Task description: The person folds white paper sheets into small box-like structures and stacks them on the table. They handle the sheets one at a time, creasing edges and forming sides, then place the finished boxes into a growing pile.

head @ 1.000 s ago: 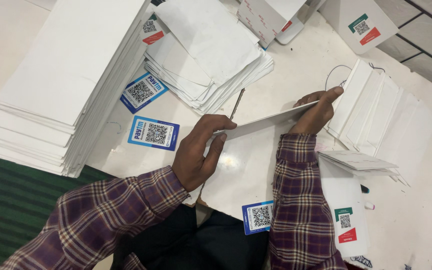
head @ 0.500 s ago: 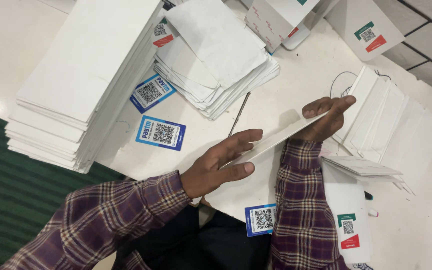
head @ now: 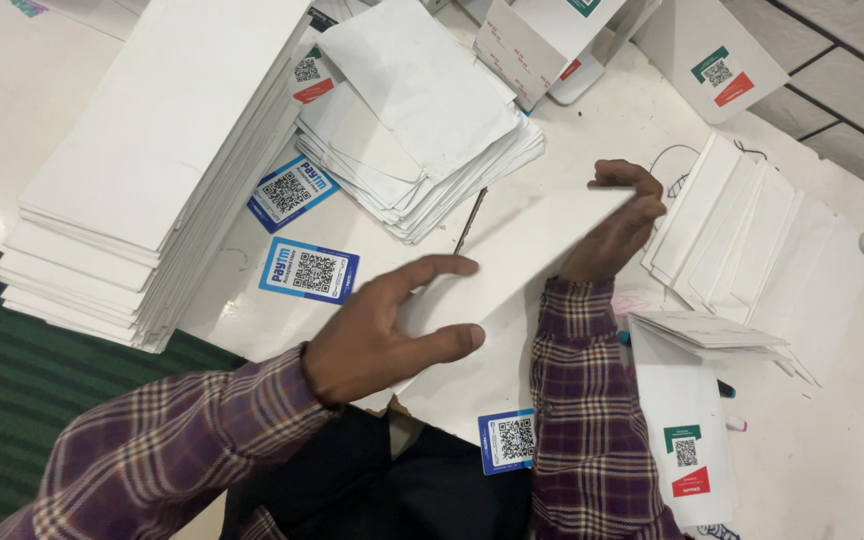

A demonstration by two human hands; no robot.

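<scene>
While both hands work: white card sheet (head: 512, 270) half-folded.
Left hand (head: 377, 335): fingers spread, pressing sheet.
Right hand (head: 620, 220): fingers pinching far edge.
Done: folded pieces (head: 742, 230) at worktop's right edge.
Left: flat stack (head: 142, 170).

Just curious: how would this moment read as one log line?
left hand: flat on white sheet | right hand: grips sheet's far end | tall card stack: left on table
</scene>
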